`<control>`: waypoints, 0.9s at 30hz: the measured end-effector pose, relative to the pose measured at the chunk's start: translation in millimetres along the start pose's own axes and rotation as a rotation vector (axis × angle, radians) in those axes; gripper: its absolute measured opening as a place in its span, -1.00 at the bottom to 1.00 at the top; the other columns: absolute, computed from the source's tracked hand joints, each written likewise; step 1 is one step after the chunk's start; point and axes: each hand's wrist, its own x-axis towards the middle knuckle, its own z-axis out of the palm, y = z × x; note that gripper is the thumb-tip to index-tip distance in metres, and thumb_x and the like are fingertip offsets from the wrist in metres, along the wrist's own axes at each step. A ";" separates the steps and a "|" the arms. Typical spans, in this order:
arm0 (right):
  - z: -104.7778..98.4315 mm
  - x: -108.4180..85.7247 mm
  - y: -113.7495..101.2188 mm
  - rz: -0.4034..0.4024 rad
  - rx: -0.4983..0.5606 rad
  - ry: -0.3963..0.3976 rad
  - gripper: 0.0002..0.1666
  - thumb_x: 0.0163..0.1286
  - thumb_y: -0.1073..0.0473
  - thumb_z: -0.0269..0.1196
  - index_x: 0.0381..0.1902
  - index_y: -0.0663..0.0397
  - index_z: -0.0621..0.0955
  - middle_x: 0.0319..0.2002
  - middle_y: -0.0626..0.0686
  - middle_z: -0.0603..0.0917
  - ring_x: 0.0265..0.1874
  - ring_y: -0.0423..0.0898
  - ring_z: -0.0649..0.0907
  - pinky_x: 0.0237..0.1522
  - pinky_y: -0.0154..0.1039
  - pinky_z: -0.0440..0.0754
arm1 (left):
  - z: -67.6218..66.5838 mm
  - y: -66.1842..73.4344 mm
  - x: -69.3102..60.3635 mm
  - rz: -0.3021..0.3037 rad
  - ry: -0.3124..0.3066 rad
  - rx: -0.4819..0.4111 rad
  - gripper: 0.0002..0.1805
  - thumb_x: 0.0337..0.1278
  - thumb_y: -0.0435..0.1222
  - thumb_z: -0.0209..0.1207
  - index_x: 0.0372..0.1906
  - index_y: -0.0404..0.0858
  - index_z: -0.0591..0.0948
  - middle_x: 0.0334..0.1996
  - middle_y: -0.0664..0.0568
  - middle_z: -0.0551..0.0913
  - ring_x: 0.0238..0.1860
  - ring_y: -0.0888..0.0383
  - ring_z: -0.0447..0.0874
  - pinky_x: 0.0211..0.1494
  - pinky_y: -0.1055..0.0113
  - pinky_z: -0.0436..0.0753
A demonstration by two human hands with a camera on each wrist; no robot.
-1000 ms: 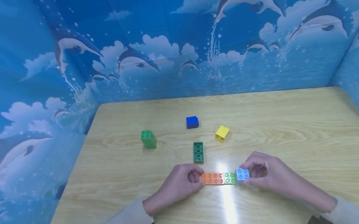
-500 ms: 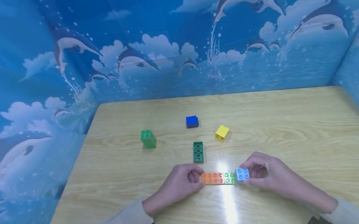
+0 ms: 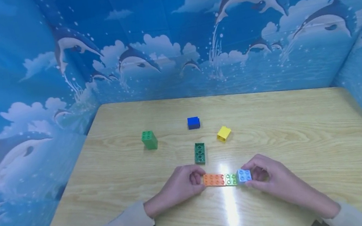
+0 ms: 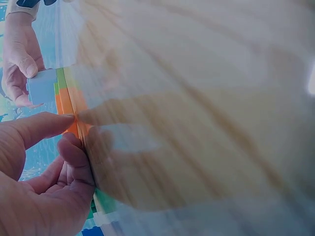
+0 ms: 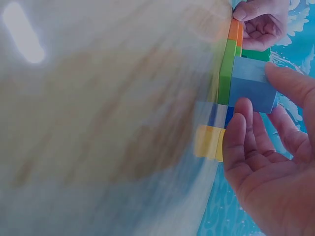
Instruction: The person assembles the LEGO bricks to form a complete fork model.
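Observation:
An orange brick [image 3: 214, 180] lies studs up on the table, joined end to end in a row with a light green brick [image 3: 231, 179]. My left hand [image 3: 181, 184] pinches the orange brick's left end between thumb and index finger. With thumb and fingers, my right hand [image 3: 275, 177] pinches a light blue brick [image 3: 244, 176] at the row's right end. In the right wrist view the light blue brick [image 5: 252, 84] sits on top of the light green brick [image 5: 226, 73], hiding part of it. The other fingers of both hands are curled.
Beyond the hands, a dark green brick [image 3: 200, 153] lies hollow side up. Farther back are a dark blue brick [image 3: 194, 123], a yellow brick [image 3: 223, 134] on its side and a tall green brick [image 3: 150, 140]. A dolphin-print curtain [image 3: 169, 80] borders the wooden table [image 3: 290, 124].

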 end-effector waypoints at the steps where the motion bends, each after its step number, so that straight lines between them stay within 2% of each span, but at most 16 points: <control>1: 0.7 -0.3 0.7 -0.008 -0.002 0.002 -0.54 0.25 0.34 0.60 0.08 0.03 0.73 -0.16 -0.15 0.69 -0.27 -0.20 0.70 -0.23 -0.29 0.78 | 0.0 -0.1 0.0 0.001 0.000 0.000 -0.60 0.10 -0.47 0.55 0.07 -0.30 0.76 -0.35 0.21 0.69 -0.32 0.26 0.68 -0.19 0.40 0.75; 5: 1.8 -1.1 0.7 -0.010 -0.026 0.009 -0.52 0.29 0.28 0.61 0.14 0.02 0.71 -0.14 -0.17 0.68 -0.24 -0.20 0.71 -0.22 -0.27 0.78 | 0.1 -0.7 -0.3 0.004 0.001 0.001 -0.60 0.09 -0.48 0.55 0.07 -0.31 0.76 -0.35 0.21 0.69 -0.33 0.27 0.68 -0.19 0.40 0.75; 9: -2.9 -0.4 -2.9 0.071 -0.068 0.013 -0.46 0.39 0.09 0.58 0.24 0.06 0.66 -0.08 -0.18 0.70 -0.18 -0.18 0.71 -0.14 -0.24 0.77 | 0.8 0.0 -0.3 0.003 0.003 0.000 -0.59 0.08 -0.49 0.54 0.07 -0.32 0.75 -0.35 0.20 0.69 -0.32 0.27 0.68 -0.18 0.40 0.75; 12: -7.6 2.9 -3.1 0.153 -0.081 0.020 -0.49 0.53 -0.01 0.47 0.30 0.04 0.63 -0.01 -0.16 0.72 -0.10 -0.17 0.70 -0.08 -0.23 0.75 | 1.0 0.6 0.6 -0.004 0.003 0.002 -0.59 0.07 -0.50 0.54 0.07 -0.31 0.75 -0.35 0.20 0.68 -0.32 0.27 0.68 -0.18 0.41 0.75; 14: -9.2 5.9 -0.5 0.177 -0.081 0.023 -0.56 0.63 -0.01 0.36 0.32 0.04 0.62 0.01 -0.14 0.73 -0.06 -0.16 0.70 -0.05 -0.23 0.74 | 0.7 0.8 0.7 -0.004 0.002 0.000 -0.58 0.07 -0.51 0.54 0.07 -0.31 0.75 -0.35 0.20 0.68 -0.32 0.27 0.68 -0.18 0.41 0.75; 20: -14.0 22.1 9.9 0.262 -0.043 0.053 -0.57 0.73 -0.04 0.23 0.34 0.09 0.62 -0.02 -0.07 0.77 -0.05 -0.08 0.72 -0.04 -0.25 0.74 | 1.1 -0.6 0.8 0.012 0.000 -0.002 -0.59 0.08 -0.51 0.53 0.07 -0.33 0.74 -0.34 0.18 0.69 -0.32 0.28 0.68 -0.17 0.41 0.75; 27: -19.0 49.1 17.0 0.299 -0.044 0.058 -0.37 0.72 -0.08 0.24 0.50 0.19 0.48 0.09 0.05 0.70 0.06 -0.01 0.69 0.11 -0.17 0.70 | 2.3 -2.0 1.4 0.016 0.003 0.003 -0.59 0.09 -0.50 0.53 0.08 -0.32 0.74 -0.34 0.19 0.69 -0.31 0.29 0.67 -0.16 0.41 0.75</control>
